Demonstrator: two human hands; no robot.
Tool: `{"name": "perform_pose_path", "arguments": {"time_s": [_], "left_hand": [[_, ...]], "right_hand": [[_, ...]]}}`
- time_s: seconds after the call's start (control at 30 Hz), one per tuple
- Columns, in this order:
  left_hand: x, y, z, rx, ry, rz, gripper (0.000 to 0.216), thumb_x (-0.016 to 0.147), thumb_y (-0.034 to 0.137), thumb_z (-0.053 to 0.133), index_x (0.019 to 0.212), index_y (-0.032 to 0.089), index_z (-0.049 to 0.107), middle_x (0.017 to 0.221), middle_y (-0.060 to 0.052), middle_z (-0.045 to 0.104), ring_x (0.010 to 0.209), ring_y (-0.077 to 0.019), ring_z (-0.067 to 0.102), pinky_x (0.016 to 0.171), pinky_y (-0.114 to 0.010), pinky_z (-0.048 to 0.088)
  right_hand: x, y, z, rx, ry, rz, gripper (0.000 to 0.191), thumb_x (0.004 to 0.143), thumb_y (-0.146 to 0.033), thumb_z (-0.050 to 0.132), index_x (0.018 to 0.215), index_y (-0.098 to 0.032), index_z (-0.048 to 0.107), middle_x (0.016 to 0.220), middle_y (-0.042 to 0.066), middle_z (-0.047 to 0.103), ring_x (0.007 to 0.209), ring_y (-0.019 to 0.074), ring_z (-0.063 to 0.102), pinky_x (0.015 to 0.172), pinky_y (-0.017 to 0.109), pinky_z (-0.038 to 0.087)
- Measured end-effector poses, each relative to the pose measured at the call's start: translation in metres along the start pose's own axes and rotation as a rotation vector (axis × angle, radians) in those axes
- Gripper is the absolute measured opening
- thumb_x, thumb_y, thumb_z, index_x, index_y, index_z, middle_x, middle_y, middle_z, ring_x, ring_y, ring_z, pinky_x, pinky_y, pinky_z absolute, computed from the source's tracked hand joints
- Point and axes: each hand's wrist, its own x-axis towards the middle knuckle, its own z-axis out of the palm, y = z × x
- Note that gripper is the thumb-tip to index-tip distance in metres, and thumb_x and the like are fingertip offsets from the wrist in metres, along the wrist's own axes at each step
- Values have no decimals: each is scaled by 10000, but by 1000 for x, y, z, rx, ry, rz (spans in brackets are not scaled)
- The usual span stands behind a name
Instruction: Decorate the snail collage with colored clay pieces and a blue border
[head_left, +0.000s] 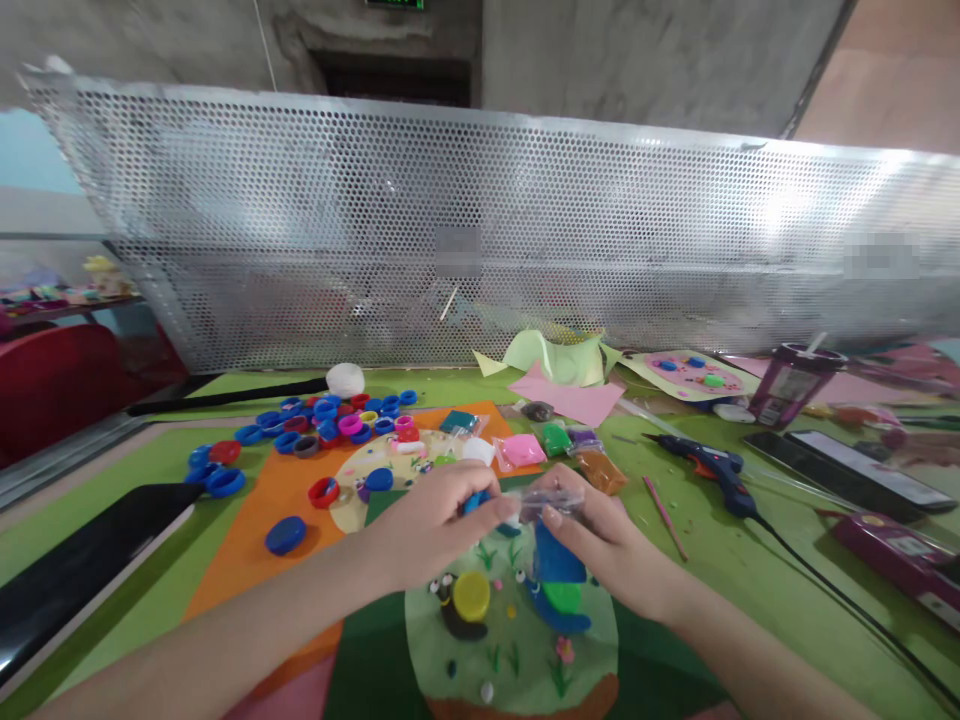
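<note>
My left hand (435,520) pinches a small lump of blue clay (475,501) between its fingertips. My right hand (600,540) grips a clear plastic clay packet (553,502) holding more blue clay (559,562). Both hands meet above a round pale green craft board (517,655) that carries a yellow bottle cap (472,594), a dark clay bee and a blue and green clay shape (562,605).
Several blue, red and pink bottle caps (322,425) lie on an orange sheet (270,500) at the left. Small clay packets (555,440) sit behind my hands. A blue glue gun (712,470) with its cord lies right. A perforated metal screen (480,240) closes the back.
</note>
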Motion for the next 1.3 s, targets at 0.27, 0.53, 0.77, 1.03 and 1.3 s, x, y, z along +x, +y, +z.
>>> {"name": "perform_pose_path", "arguments": {"time_s": [0.27,0.53,0.77,1.03,1.3], "left_hand": [[-1,3,1,-92,-115,213,362,889,244,491,565,163,351,595,52,354,552,-93,356,541,-218,277],[0,-4,1,-281,-192,221,339,842,208,511,543,166,356,562,55,359,533,-87,342,510,-209,273],[-1,-3,2,-382,-160,212,336,834,212,505,538,173,353,560,50,363,517,-91,340,509,-225,274],[-2,-1,2,-412,-293,230,342,798,333,586,542,169,428,568,39,401,534,-101,376,498,-220,290],[-5,11,0,-461,-340,188,398,860,322,486,507,163,393,556,25,354,540,-112,376,508,-237,291]], "right_hand": [[-2,-6,-2,109,-87,47,370,882,-554,382,751,-236,519,715,8,487,674,163,473,599,265,437],[5,1,-6,250,-128,-33,368,823,-396,576,574,-195,394,666,-18,442,626,123,397,583,247,328],[0,0,-1,401,-118,31,390,800,-504,565,602,-201,420,627,-32,370,577,115,334,509,239,291],[-3,-5,-1,416,-139,28,391,790,-520,571,604,-198,450,618,-30,375,558,111,319,492,243,278],[-6,-4,1,383,-210,-3,380,807,-532,554,659,-196,455,658,-31,386,596,112,341,523,234,297]]}}
